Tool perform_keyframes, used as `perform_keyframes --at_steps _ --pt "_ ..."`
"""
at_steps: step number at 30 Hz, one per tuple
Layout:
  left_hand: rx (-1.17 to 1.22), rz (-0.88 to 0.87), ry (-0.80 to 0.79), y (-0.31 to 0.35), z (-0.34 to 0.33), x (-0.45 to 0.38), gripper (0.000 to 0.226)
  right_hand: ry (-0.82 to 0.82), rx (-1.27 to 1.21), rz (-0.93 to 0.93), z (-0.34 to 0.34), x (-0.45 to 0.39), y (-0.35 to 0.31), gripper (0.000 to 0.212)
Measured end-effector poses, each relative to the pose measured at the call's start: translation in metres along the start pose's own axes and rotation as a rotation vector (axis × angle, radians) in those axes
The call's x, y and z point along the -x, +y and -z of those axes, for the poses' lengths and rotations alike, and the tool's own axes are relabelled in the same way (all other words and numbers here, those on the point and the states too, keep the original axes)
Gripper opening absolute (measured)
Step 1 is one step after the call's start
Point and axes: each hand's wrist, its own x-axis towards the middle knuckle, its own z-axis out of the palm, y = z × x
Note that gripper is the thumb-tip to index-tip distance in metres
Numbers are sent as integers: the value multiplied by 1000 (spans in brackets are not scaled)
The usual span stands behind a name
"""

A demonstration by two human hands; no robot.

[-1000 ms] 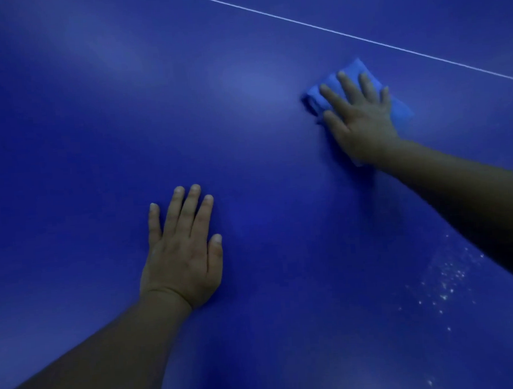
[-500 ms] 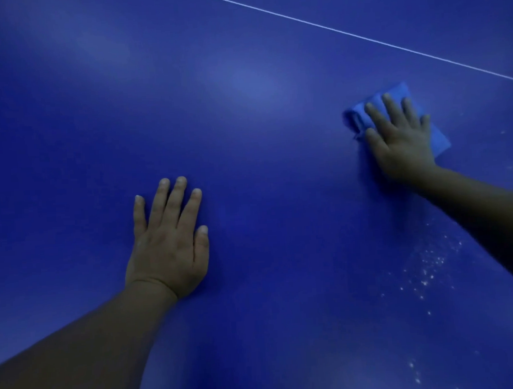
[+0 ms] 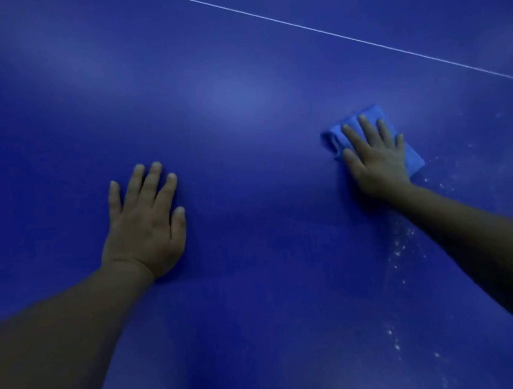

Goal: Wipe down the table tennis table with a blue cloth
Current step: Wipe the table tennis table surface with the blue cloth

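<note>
The dark blue table tennis table (image 3: 244,99) fills the whole view. A folded blue cloth (image 3: 337,136) lies flat on it at the right. My right hand (image 3: 375,155) presses on the cloth with straight, spread fingers and covers most of it. My left hand (image 3: 145,221) rests flat on the bare table at the lower left, fingers straight, holding nothing.
A thin white line (image 3: 345,38) runs slantwise across the table's far right part. White specks of dust (image 3: 400,246) lie scattered on the surface below my right forearm and toward the lower right.
My right hand has slid the cloth toward me and to the right across the table. My left hand has stayed flat in about the same place.
</note>
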Motion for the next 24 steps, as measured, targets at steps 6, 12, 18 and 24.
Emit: perform_keyframes --at_steps 6,12,18,24 --pt "45 -15 4 -1 2 -1 76 9 16 363 -25 181 -52 54" --pt "204 -18 -65 -7 11 3 91 -137 111 746 -20 221 -23 49" --pt "155 -141 -25 -2 4 111 74 -39 -62 -137 -11 131 -25 57" --pt "43 -401 -86 10 -17 222 62 -51 -32 162 -34 338 -90 52"
